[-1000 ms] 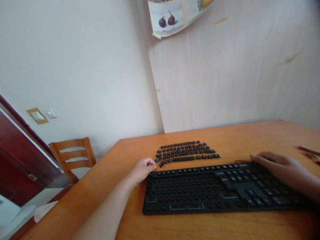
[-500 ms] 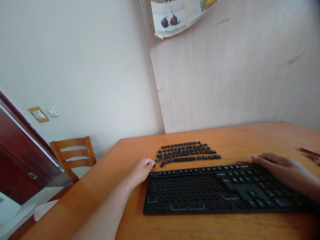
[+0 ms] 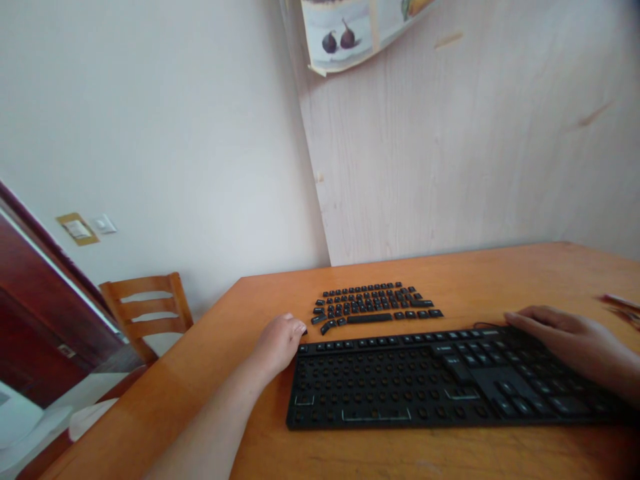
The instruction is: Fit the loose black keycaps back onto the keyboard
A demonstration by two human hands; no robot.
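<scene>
A black keyboard (image 3: pixel 380 380) lies on the table; most of its left part is bare of keycaps, showing the switch posts. Its top row and right-hand keys are in place. Behind it, several loose keycaps (image 3: pixel 370 303) lie in rows, with a long space bar (image 3: pixel 370 319) at the front. My left hand (image 3: pixel 281 339), at the keyboard's far left corner, is closed in a pinch on a small black keycap (image 3: pixel 305 331). My right hand (image 3: pixel 565 337) rests over the keyboard's far right side, fingers stretched out flat and together.
The wooden table (image 3: pixel 425 453) reaches back to a panelled wall. A slim red item (image 3: pixel 620 301) lies at its right edge, too blurred to name. A wooden chair (image 3: pixel 147 310) stands beyond the left edge. A fruit picture (image 3: pixel 345 37) hangs above.
My left hand has drawn back slightly to the left and toward me, with the small keycap between its fingers. The right hand and keyboard have stayed in place.
</scene>
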